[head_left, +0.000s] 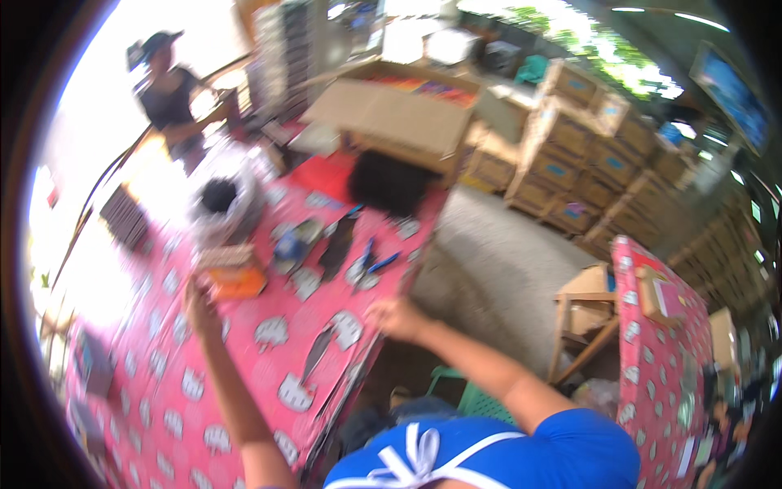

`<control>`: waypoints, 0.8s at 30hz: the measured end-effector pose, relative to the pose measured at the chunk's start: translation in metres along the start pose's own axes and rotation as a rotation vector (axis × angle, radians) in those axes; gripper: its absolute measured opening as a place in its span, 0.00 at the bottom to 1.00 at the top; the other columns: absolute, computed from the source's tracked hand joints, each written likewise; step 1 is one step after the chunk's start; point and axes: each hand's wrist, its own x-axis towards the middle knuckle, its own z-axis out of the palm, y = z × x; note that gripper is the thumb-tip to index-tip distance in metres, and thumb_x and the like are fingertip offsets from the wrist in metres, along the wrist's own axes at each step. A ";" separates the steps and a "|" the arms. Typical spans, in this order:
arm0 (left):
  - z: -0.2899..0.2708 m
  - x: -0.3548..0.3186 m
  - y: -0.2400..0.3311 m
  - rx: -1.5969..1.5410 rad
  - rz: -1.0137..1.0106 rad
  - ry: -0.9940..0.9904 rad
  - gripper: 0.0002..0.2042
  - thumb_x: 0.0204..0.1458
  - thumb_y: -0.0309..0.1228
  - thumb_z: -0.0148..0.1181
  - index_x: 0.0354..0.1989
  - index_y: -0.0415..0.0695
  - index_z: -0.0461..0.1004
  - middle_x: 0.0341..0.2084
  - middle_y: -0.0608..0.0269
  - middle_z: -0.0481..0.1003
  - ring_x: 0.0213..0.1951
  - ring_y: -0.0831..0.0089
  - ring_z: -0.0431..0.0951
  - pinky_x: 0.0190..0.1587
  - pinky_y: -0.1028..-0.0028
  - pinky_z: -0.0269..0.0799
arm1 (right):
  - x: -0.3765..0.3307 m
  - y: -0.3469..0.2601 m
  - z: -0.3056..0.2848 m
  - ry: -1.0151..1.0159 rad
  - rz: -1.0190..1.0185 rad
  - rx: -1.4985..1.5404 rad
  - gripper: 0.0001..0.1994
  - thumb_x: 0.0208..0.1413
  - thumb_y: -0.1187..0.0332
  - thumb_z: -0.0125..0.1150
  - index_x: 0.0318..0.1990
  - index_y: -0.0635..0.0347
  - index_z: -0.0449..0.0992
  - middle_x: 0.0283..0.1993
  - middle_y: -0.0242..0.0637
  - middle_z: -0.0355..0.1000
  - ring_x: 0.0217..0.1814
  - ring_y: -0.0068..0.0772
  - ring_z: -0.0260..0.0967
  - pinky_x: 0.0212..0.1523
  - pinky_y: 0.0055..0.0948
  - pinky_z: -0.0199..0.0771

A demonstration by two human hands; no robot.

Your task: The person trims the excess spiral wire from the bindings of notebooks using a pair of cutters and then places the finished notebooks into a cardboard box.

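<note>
My left hand (199, 308) is raised over the pink table, close beside an orange box (232, 281) with a tan piece on top. Motion blurs its fingers, so I cannot tell whether it touches the box. Near the table's right edge, my right hand (397, 318) has its fingers curled together; what they hold, if anything, is too small to make out. A dark narrow strip (318, 350) lies on the tablecloth between my forearms. Beyond my right hand are a blue-handled tool (363, 259) and a blue pen-like object (384, 262).
A bag-lined bin (224, 208) with black material stands at the far left. Black fabric (387, 183) lies before an open carton (391, 114). Stacked cartons (570, 155) line the right. A second pink-covered table (664, 359) stands right; a person (175, 102) is at far left.
</note>
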 end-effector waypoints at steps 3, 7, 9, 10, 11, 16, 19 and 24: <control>0.009 0.010 0.013 0.292 0.101 -0.020 0.23 0.50 0.31 0.63 0.56 0.47 0.68 0.40 0.65 0.73 0.38 0.75 0.71 0.39 0.72 0.68 | 0.065 0.033 -0.009 0.025 -0.028 0.030 0.11 0.47 0.68 0.63 0.36 0.65 0.77 0.35 0.45 0.75 0.38 0.43 0.73 0.43 0.39 0.72; 0.037 0.017 0.015 1.191 0.358 -0.361 0.39 0.37 0.31 0.71 0.63 0.58 0.62 0.64 0.64 0.59 0.64 0.57 0.57 0.62 0.47 0.52 | 0.155 0.057 0.004 0.066 -0.141 -0.314 0.22 0.45 0.68 0.65 0.51 0.58 0.70 0.54 0.44 0.66 0.55 0.49 0.64 0.53 0.41 0.67; 0.051 0.018 0.006 1.498 0.190 -0.419 0.45 0.32 0.32 0.72 0.65 0.64 0.57 0.68 0.65 0.51 0.68 0.53 0.49 0.63 0.37 0.37 | 0.187 0.055 0.018 -0.003 -0.057 -0.447 0.28 0.46 0.68 0.64 0.57 0.54 0.66 0.62 0.43 0.57 0.61 0.52 0.58 0.58 0.44 0.63; 0.028 0.029 -0.015 1.539 0.272 -0.377 0.44 0.32 0.32 0.72 0.64 0.65 0.59 0.67 0.66 0.52 0.68 0.53 0.49 0.63 0.35 0.33 | 0.205 0.043 0.033 -0.081 -0.015 -0.496 0.30 0.46 0.68 0.63 0.60 0.52 0.63 0.66 0.42 0.52 0.64 0.52 0.54 0.60 0.47 0.61; 0.002 0.045 -0.035 1.585 0.373 -0.319 0.43 0.31 0.32 0.72 0.63 0.65 0.60 0.66 0.68 0.54 0.68 0.54 0.49 0.62 0.33 0.28 | 0.219 0.033 0.050 -0.089 -0.030 -0.522 0.29 0.47 0.68 0.62 0.60 0.50 0.63 0.67 0.42 0.50 0.65 0.52 0.52 0.61 0.50 0.58; 0.023 0.058 -0.048 1.513 0.410 -0.335 0.28 0.30 0.36 0.74 0.47 0.61 0.73 0.47 0.70 0.69 0.59 0.62 0.62 0.63 0.33 0.27 | 0.235 0.066 0.060 -0.087 -0.107 -0.695 0.19 0.42 0.63 0.67 0.45 0.49 0.74 0.64 0.37 0.57 0.66 0.44 0.53 0.58 0.52 0.54; 0.023 0.031 -0.012 1.486 0.425 -0.342 0.17 0.36 0.39 0.70 0.37 0.56 0.75 0.34 0.67 0.70 0.46 0.64 0.73 0.62 0.40 0.42 | 0.219 0.075 0.048 0.073 -0.208 -0.556 0.18 0.41 0.63 0.68 0.41 0.56 0.74 0.52 0.38 0.68 0.56 0.44 0.64 0.53 0.49 0.57; 0.046 -0.041 0.029 1.418 0.499 -0.421 0.18 0.32 0.40 0.70 0.35 0.53 0.74 0.31 0.65 0.69 0.39 0.65 0.73 0.46 0.58 0.63 | 0.182 0.060 -0.029 -0.035 0.101 -0.658 0.19 0.42 0.58 0.69 0.40 0.58 0.75 0.46 0.39 0.70 0.53 0.43 0.66 0.51 0.47 0.60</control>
